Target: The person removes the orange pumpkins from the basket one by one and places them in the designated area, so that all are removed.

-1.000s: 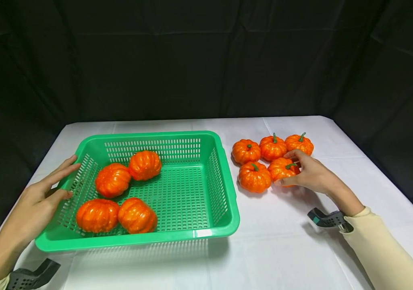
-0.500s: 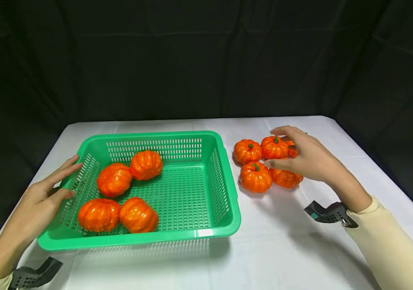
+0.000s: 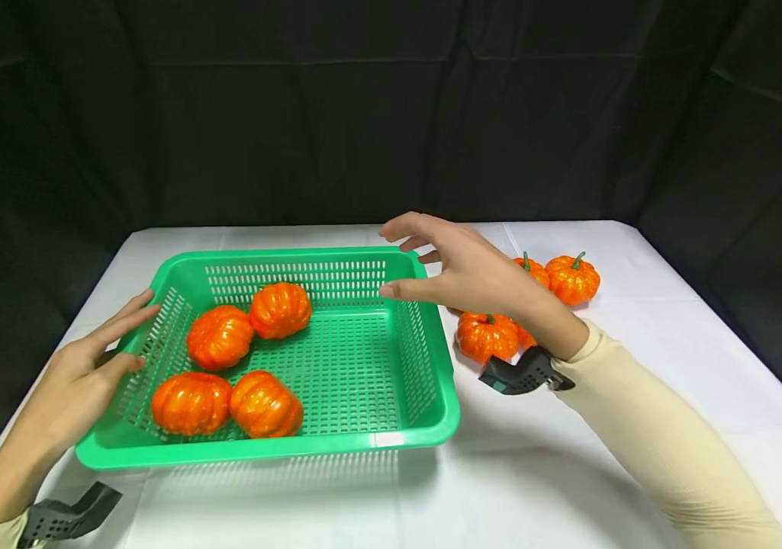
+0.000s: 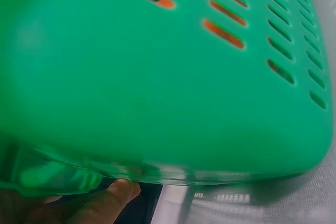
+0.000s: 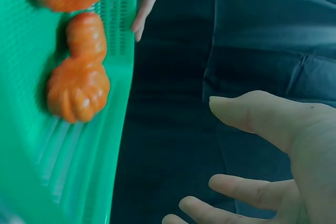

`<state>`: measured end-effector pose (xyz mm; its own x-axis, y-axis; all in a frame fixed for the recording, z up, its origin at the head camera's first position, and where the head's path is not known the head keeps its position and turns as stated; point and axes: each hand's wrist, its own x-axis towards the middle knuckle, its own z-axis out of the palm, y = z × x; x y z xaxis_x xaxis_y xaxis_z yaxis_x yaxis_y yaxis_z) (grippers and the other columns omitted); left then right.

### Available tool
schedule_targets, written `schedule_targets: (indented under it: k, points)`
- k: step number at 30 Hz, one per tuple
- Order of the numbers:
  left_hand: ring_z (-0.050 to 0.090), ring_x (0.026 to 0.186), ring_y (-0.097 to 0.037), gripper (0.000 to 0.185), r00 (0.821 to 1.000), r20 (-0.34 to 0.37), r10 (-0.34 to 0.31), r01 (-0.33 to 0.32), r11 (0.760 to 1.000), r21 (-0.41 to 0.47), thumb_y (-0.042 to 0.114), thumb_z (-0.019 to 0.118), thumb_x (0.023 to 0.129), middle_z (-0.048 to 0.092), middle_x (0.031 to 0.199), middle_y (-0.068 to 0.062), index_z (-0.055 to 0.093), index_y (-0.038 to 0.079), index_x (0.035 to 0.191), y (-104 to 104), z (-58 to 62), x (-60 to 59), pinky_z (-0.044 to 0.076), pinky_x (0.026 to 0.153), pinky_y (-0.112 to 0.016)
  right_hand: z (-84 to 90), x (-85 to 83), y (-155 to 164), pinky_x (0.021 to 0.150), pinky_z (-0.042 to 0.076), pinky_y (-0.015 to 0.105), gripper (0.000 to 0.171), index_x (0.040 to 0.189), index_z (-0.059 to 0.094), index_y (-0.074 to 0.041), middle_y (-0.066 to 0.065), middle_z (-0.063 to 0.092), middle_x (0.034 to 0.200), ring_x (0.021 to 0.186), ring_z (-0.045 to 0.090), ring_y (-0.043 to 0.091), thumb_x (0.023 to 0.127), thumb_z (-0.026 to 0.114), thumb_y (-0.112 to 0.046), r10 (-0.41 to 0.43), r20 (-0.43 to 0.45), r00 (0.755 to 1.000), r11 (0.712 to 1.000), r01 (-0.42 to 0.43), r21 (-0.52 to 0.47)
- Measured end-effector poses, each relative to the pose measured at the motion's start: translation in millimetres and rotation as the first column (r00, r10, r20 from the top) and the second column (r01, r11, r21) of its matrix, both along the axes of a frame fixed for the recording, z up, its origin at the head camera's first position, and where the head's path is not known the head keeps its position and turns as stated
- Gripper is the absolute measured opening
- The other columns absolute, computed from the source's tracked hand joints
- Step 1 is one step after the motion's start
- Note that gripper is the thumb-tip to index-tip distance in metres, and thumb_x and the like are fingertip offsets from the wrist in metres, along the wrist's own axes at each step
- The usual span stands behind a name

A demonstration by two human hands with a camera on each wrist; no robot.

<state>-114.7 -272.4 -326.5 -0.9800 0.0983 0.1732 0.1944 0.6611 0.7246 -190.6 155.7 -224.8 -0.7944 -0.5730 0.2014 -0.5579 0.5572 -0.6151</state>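
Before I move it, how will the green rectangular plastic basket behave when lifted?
The basket will probably stay stiff, since it shows no sagging. Its left side may feel heavier, because the four glossy orange ribbed pumpkins inside gather toward it; being rounded, they could roll if tilted.

Green basket (image 3: 407, 438) holds four orange pumpkins (image 3: 219, 337) toward its left end, left hand (image 3: 78, 385) at its left rim, right hand (image 3: 459, 267) by its back right corner, more pumpkins (image 3: 572, 280) right of it partly behind right forearm (image 3: 555, 324), white tablecloth (image 3: 281, 507) under it, black curtain (image 3: 294, 114) behind.
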Motion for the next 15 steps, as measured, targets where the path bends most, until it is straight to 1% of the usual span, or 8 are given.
schedule_targets:
  k: [3, 7, 11, 15]
  points:
    - [0.021, 0.15, -0.052, 0.057, 1.0, 0.001, 0.002, -0.002, 1.0, -0.005, -0.003, 0.047, 0.101, 0.02, 0.171, -0.009, 0.04, -0.001, 0.158, 0.2, 0.8, 0.0, 0.022, 0.109, -0.078, 0.4, -5.9, -14.6, 0.1, 0.052, 0.041, 0.058, 0.139, 0.059, -0.011, 0.0, 0.062, 0.136, 0.121, 0.06, 0.021, 0.088, 0.083, -0.026, 0.041, 0.018, 0.999, 0.998, -0.04, -0.043]
    - [0.022, 0.149, -0.054, 0.057, 1.0, 0.005, 0.006, -0.006, 1.0, -0.006, -0.003, 0.047, 0.101, 0.02, 0.171, -0.009, 0.04, -0.001, 0.158, -0.2, 1.7, 0.3, 0.022, 0.109, -0.078, 1.7, -12.9, -35.0, 0.098, 0.053, 0.037, 0.054, 0.139, 0.059, -0.012, -0.001, 0.063, 0.133, 0.119, 0.061, 0.02, 0.091, 0.08, -0.025, 0.078, 0.069, 0.995, 0.994, -0.072, -0.088]
    - [0.02, 0.15, -0.052, 0.057, 1.0, 0.003, 0.003, -0.003, 1.0, 0.002, -0.003, 0.047, 0.101, 0.02, 0.171, -0.009, 0.04, -0.001, 0.158, -0.6, 1.1, 0.3, 0.022, 0.109, -0.078, 3.3, -18.7, -55.5, 0.096, 0.054, 0.033, 0.052, 0.14, 0.059, -0.013, 0.001, 0.064, 0.132, 0.116, 0.062, 0.019, 0.094, 0.078, -0.025, 0.105, 0.125, 0.987, 0.991, -0.093, -0.098]
    - [0.019, 0.151, -0.05, 0.056, 1.0, 0.0, -0.003, 0.003, 1.0, 0.011, -0.003, 0.048, 0.102, 0.02, 0.171, -0.008, 0.041, -0.001, 0.157, -0.6, -0.2, 0.3, 0.022, 0.11, -0.077, 1.6, -26.5, -72.4, 0.095, 0.053, 0.032, 0.049, 0.139, 0.059, -0.013, 0.005, 0.066, 0.131, 0.112, 0.064, 0.015, 0.095, 0.076, -0.025, 0.111, 0.162, 0.981, 0.991, -0.098, -0.088]
